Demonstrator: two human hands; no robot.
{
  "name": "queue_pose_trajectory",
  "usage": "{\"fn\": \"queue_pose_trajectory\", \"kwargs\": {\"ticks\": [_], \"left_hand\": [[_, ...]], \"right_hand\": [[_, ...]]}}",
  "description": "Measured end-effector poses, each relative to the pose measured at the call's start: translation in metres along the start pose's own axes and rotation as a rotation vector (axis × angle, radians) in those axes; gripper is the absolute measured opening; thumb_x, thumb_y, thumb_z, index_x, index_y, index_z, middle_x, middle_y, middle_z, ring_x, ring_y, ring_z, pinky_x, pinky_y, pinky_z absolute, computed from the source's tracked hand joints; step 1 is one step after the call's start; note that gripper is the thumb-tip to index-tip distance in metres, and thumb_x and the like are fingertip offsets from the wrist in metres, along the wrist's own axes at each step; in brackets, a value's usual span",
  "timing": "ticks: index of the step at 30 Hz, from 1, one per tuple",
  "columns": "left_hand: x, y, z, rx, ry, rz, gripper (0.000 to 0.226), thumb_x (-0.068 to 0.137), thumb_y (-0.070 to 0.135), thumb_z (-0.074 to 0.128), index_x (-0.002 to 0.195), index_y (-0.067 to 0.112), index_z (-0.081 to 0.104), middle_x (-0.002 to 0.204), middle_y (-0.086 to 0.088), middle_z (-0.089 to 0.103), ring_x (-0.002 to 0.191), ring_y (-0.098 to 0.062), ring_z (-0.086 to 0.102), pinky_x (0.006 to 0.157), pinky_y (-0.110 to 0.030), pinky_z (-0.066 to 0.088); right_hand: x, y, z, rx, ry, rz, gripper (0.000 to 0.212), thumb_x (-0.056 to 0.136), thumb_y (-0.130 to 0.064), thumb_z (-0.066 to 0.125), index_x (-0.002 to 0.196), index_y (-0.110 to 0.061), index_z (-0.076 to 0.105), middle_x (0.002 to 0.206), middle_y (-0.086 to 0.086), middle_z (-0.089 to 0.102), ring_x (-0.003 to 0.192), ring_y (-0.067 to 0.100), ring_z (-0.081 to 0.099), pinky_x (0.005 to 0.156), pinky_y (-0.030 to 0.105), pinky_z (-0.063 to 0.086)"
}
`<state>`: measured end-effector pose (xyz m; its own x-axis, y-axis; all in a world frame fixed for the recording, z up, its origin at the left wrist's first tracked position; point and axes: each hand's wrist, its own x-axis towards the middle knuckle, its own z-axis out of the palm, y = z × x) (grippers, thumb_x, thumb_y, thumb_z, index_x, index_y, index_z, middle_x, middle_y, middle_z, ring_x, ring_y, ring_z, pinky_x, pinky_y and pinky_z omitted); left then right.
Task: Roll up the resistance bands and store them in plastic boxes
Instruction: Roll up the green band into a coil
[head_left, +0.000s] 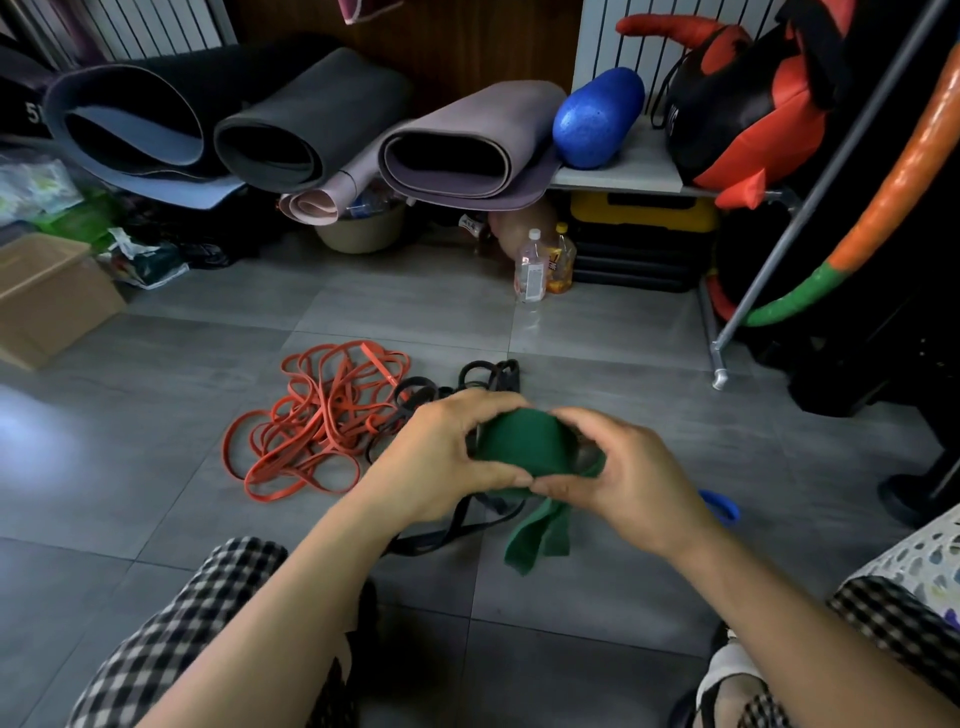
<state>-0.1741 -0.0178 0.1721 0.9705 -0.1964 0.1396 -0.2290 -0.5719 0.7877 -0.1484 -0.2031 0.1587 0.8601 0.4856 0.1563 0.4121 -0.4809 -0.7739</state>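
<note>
— What covered the grey tiled floor?
— A tangle of orange bands lay left of the green band, with black bands just behind it.
— And the hands?
— Both held the green band above the floor. The left hand gripped the rolled part, the right hand pinched it, and a loose tail hung below.

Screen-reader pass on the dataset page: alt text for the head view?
A left hand and right hand grip a partly rolled green resistance band, its loose tail hanging down. Tangled orange bands and black bands lie on the grey tiled floor beyond, with rolled mats behind.
</note>
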Motion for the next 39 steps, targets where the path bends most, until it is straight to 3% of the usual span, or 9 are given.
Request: {"fn": "queue_pose_trajectory", "kwargs": {"ticks": [3,6,12,18,22,25,29,32,39], "left_hand": [[-0.002,0.007,0.003,-0.334,0.111,-0.079,0.050,0.065,0.003,0.078,0.105,0.027,0.059,0.105,0.005,0.065,0.097,-0.003,0.061,0.089,-0.022,0.050],[-0.003,0.011,0.003,-0.739,0.170,-0.102,0.048,0.060,-0.001,0.073,0.103,0.018,0.059,0.089,0.005,0.072,0.086,-0.006,0.067,0.073,-0.019,0.053],[-0.004,0.011,0.016,-1.060,0.232,-0.162,0.046,0.069,0.005,0.063,0.115,0.008,0.057,0.097,-0.003,0.071,0.091,-0.018,0.067,0.075,-0.029,0.057],[0.000,0.006,0.014,-0.994,0.089,-0.225,0.039,0.075,0.007,0.068,0.112,0.015,0.058,0.100,-0.001,0.070,0.094,-0.015,0.066,0.076,-0.027,0.056],[0.001,-0.001,-0.002,-0.227,-0.024,-0.111,0.071,0.068,0.011,0.077,0.128,0.035,0.047,0.122,0.014,0.054,0.112,0.005,0.051,0.095,-0.017,0.043],[0.002,-0.002,0.001,-0.058,-0.019,-0.029,0.061,0.066,0.013,0.082,0.120,0.028,0.057,0.107,0.015,0.055,0.099,0.007,0.052,0.091,-0.011,0.041],[0.000,0.001,0.005,-0.363,0.122,-0.072,0.055,0.060,0.011,0.082,0.107,0.030,0.058,0.107,0.003,0.066,0.103,-0.011,0.061,0.093,-0.032,0.049],[-0.001,0.008,0.004,-0.742,0.185,-0.092,0.049,0.059,0.005,0.070,0.106,0.015,0.058,0.091,0.004,0.071,0.089,-0.010,0.066,0.076,-0.024,0.054],[-0.001,0.021,0.014,-1.013,0.264,-0.086,0.046,0.064,-0.008,0.070,0.102,0.013,0.057,0.085,0.005,0.072,0.080,-0.009,0.068,0.066,-0.020,0.054]], "right_hand": [[0.004,0.002,-0.008,0.355,-0.035,0.080,0.057,0.066,-0.022,0.082,0.116,-0.028,0.055,0.117,-0.007,0.063,0.108,0.004,0.058,0.092,0.019,0.046],[0.005,0.002,-0.009,0.566,-0.014,0.100,0.055,0.059,-0.016,0.078,0.109,-0.026,0.056,0.109,-0.009,0.068,0.105,0.003,0.061,0.087,0.016,0.047],[0.003,-0.003,-0.001,0.781,0.054,0.079,0.048,0.063,-0.007,0.073,0.107,-0.021,0.058,0.100,-0.017,0.070,0.099,0.001,0.064,0.079,0.013,0.049],[0.003,0.001,-0.008,0.598,0.021,0.123,0.049,0.064,-0.025,0.069,0.111,-0.021,0.057,0.109,-0.006,0.067,0.103,0.007,0.063,0.091,0.021,0.049],[0.001,0.002,-0.012,0.099,-0.042,0.075,0.057,0.073,-0.026,0.074,0.126,-0.015,0.054,0.114,-0.004,0.064,0.105,0.010,0.060,0.092,0.026,0.049],[0.000,-0.002,-0.007,0.004,-0.077,0.034,0.056,0.073,-0.031,0.075,0.125,-0.022,0.055,0.115,-0.004,0.064,0.105,0.011,0.060,0.092,0.031,0.048],[0.003,-0.003,-0.015,0.331,-0.007,0.062,0.053,0.064,-0.038,0.077,0.110,-0.041,0.053,0.115,-0.013,0.064,0.109,0.001,0.057,0.095,0.020,0.045],[0.004,-0.001,-0.017,0.484,0.029,0.071,0.056,0.059,-0.033,0.078,0.110,-0.038,0.054,0.112,-0.023,0.064,0.111,-0.002,0.056,0.092,0.013,0.043],[0.005,-0.005,-0.006,0.647,0.107,0.018,0.051,0.060,-0.019,0.072,0.107,-0.030,0.056,0.105,-0.020,0.067,0.105,0.002,0.061,0.085,0.014,0.047]]}}
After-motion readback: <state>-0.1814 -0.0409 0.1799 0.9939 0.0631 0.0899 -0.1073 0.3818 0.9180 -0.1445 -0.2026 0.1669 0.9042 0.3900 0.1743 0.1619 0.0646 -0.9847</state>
